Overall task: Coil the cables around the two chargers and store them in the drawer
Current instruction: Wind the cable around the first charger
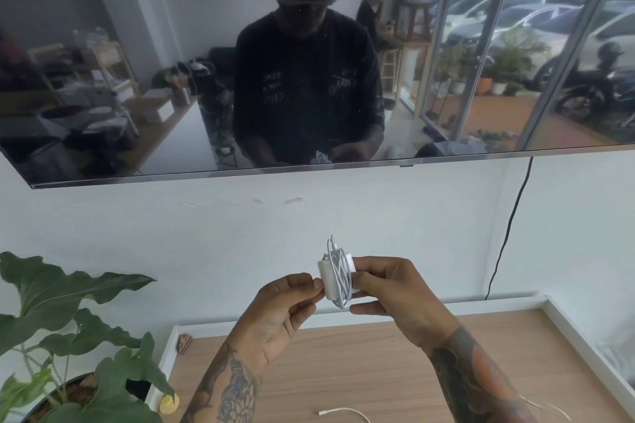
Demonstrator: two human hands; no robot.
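Holding the white charger (pixel 335 280) up above the far part of the tabletop (pixel 343 364), the person pinches its left end with the thumb and fingertips of the left hand (pixel 285 312), while the right hand (pixel 388 295) curls round its right end. The cable (pixel 338 268) is wound in loose crossing loops round the block, with its tip standing free at the top.

The chief risk, as I judge it, is the coil springing loose: the loops look slack and the free tip is not tucked in, so easing either grip could let the turns slide off. A pinch at one end is a slight hold, and the block might twist or drop to the tabletop.

On the near edge of the tabletop lies a second white cable (pixel 343 413) with its plug showing; its charger is out of view, so that half of the task looks not yet done. No drawer can be seen. A leafy potted plant (pixel 75 336) stands at the near left, a dark screen (pixel 309 62) hangs on the wall beyond, and a black cord (pixel 508 230) runs down the wall at the right. Nothing stands between the hands and the tabletop.
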